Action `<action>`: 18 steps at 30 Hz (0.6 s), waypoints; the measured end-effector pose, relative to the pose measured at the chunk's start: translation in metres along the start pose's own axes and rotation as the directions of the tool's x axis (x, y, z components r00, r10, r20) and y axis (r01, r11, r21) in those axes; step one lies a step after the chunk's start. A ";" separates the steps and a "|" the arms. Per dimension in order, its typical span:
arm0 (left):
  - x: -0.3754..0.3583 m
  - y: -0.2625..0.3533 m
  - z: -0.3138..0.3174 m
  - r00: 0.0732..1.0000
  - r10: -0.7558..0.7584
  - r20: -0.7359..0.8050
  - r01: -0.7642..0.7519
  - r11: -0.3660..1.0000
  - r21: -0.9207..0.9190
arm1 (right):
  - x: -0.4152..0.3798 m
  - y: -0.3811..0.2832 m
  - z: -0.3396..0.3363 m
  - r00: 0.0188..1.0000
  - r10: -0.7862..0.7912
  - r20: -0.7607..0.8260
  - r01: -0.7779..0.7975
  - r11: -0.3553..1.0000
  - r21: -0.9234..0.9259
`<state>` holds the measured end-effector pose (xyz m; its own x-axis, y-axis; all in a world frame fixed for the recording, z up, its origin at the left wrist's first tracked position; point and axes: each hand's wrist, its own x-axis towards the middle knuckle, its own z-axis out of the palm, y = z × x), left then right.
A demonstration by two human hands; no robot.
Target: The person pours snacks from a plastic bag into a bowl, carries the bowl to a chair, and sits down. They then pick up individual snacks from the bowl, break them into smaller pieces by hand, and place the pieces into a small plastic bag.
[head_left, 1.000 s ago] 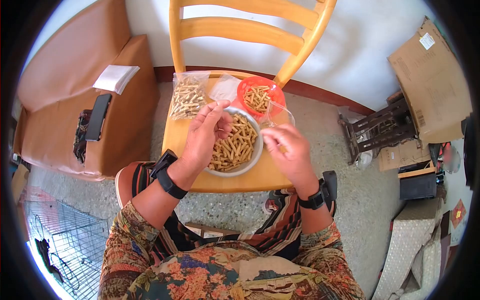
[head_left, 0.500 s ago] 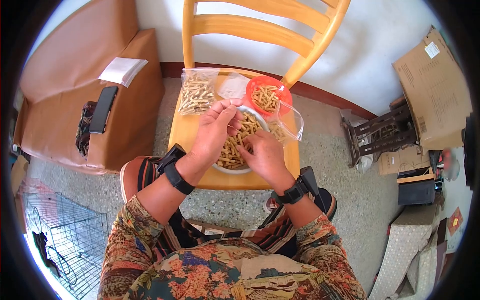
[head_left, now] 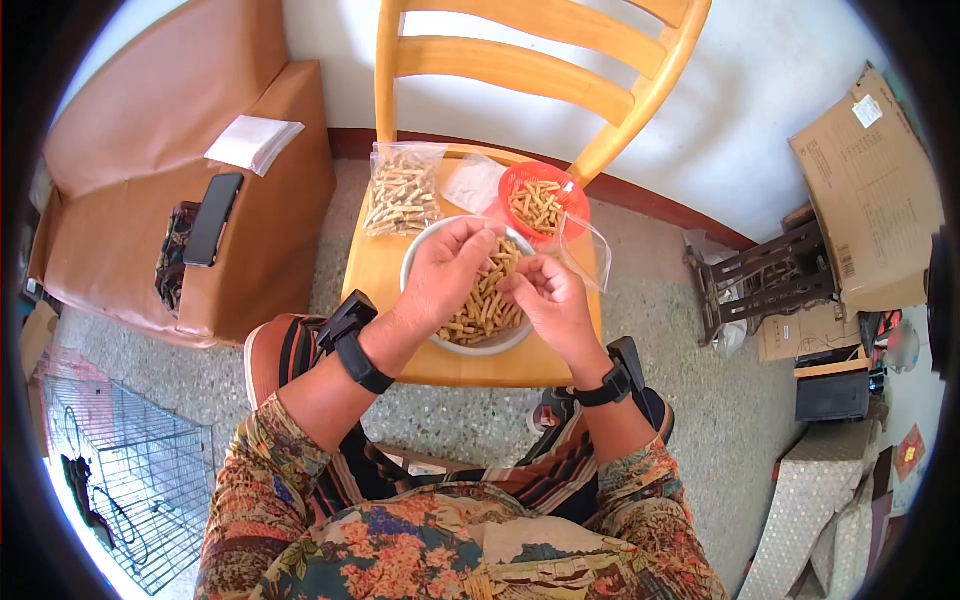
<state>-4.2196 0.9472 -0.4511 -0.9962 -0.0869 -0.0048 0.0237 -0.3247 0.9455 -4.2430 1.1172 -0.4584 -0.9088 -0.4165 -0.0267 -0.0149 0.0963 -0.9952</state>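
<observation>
A white bowl [head_left: 412,262] on the wooden chair seat [head_left: 372,330] holds many short tan sticks [head_left: 487,312]. Over its upper left part is my left hand [head_left: 447,268], thumb and forefinger pinched together; anything between them is too small to name. My right hand [head_left: 548,297] is at the bowl's right side, fingertips pinched, their contents unclear. Behind the bowl stand a clear bag [head_left: 404,190] full of sticks and a red basket [head_left: 578,203] with more of them. A white packet [head_left: 474,184] lies between these two. Another clear bag [head_left: 592,250] sits beside my right hand.
On the brown sofa [head_left: 262,210] arm rest a black phone [head_left: 213,220] and white plastic bags [head_left: 254,144]. A wire cage [head_left: 140,470] stands at lower left. Cardboard boxes [head_left: 868,200] and a dark wooden stool [head_left: 765,280] are at the right. The chair back [head_left: 520,65] rises behind the seat.
My right hand has lifted from the sticks and moved right, its fingertips now pinched. My left hand has shifted slightly right and down. The whole view has shifted a little.
</observation>
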 end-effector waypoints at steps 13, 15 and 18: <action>-0.012 0.007 0.017 0.854 0.473 0.218 -0.521 0.762 0.385 | 0.000 0.004 -0.001 0.979 -0.204 0.025 0.184 0.926 0.329; -0.013 0.008 0.018 0.846 0.485 0.223 -0.533 0.758 0.376 | 0.000 0.004 -0.001 0.980 -0.197 0.025 0.177 0.924 0.337; -0.010 0.005 0.015 0.799 0.539 0.268 -0.599 0.679 0.424 | 0.000 0.003 0.000 0.981 -0.192 0.028 0.172 0.925 0.340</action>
<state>-4.2110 0.9608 -0.4416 -0.8056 0.0076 0.5924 0.5778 0.2314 0.7827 -4.2428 1.1176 -0.4612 -0.8770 -0.4521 0.1627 -0.0282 -0.2895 -0.9567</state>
